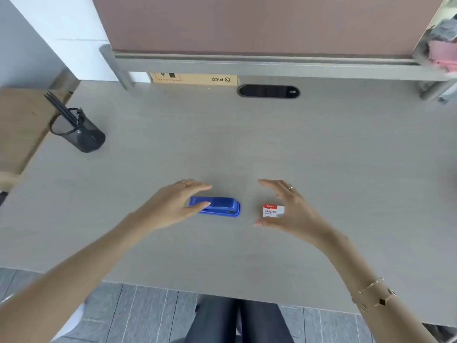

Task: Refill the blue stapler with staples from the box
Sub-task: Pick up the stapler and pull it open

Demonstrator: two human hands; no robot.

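Blue stapler (217, 206) lies flat and closed on the grey desk (247, 144), staple box (272, 210) just beside it. Left hand (173, 204) spread above the stapler; right hand (291, 209) spread around the box, gripping nothing.

Left grip (173, 206) covers the near-left end of the blue stapler (220, 206); contact unclear. Right grip (291, 209) hides the right edge of the staple box (272, 210), whose small print under the red band is unreadable. Far right of the right grip, blurred pink clutter (442, 54) is cut by the frame edge.
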